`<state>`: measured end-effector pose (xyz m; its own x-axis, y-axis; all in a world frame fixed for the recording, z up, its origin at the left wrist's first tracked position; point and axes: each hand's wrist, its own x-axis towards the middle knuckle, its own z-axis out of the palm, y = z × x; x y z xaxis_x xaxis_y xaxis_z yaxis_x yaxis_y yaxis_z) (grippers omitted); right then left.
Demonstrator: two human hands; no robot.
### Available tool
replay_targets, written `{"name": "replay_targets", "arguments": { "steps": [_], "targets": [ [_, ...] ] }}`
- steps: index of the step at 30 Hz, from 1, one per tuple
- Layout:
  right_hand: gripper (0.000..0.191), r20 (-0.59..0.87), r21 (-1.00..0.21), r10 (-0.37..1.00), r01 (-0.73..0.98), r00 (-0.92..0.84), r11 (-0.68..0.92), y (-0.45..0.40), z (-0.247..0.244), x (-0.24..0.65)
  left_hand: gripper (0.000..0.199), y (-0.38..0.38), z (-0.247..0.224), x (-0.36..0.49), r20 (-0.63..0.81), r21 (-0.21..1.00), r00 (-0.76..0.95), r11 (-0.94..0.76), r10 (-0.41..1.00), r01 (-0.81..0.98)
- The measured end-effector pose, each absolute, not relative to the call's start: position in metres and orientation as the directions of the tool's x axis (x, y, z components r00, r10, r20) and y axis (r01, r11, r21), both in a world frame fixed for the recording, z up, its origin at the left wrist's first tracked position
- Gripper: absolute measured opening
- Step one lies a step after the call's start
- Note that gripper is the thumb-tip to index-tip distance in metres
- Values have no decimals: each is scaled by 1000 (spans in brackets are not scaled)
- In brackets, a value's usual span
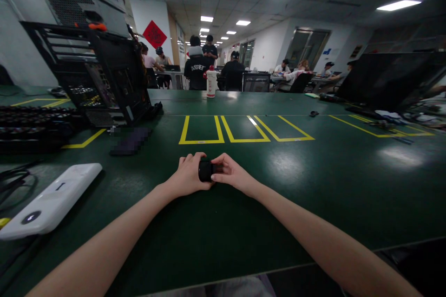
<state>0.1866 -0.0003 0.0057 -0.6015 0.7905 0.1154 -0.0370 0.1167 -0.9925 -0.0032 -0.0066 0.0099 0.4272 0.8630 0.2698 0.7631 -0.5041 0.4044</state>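
Right, both hands are busy at mid-surface, and between them sits a small black device, just short of the yellow tape outlines. The left hand wraps it from the left, fingers curled over the far side and thumb along the near edge: that looks like the steadying grip. Over on the other flank, the right hand pinches at the right edge with thumb and fingertips, a lighter hold that seems suited to fine handling. Bracing it from two sides should stop it twisting, and holding it centrally gives both forearms an easy reach. Whether its underside touches the green surface, I can't tell.

Now, its direction! A dark, rounded face looks back toward the wearer, and the visible part is a little taller than wide, so the long axis appears to run upright in view rather than across from hand to hand. Fingers cover the ends, so which is its top can't be made out.

Off to the left lie a white power bank, slanting away from the wearer, and an open computer case, both well apart from the grip, leaving elbow room.
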Motion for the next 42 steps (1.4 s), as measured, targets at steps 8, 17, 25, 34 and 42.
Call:
{"name": "replay_targets", "arguments": {
  "steps": [8, 17, 25, 34, 42],
  "targets": [
    [35, 109, -991, 825, 0, -554, 131, 1, 5, 184, 65, -4, 6, -1, 316, 368, 411, -510, 855, 777],
    [37, 105, -994, 797, -30, -595, 109, -1, 7, 187, 67, -5, 7, -2, 282, 392, 418, -501, 864, 771],
    [35, 58, -996, 837, 30, -543, 88, 0, 8, 185, 66, -7, 11, 0, 275, 398, 413, -494, 868, 773],
    [39, 84, -995, 804, -9, -589, 97, -2, 8, 186, 67, -6, 9, -1, 271, 395, 414, -492, 869, 776],
    [36, 76, -995, 831, 15, -551, 101, -1, 6, 184, 65, -5, 7, -1, 300, 380, 410, -502, 861, 777]
  ]
}}
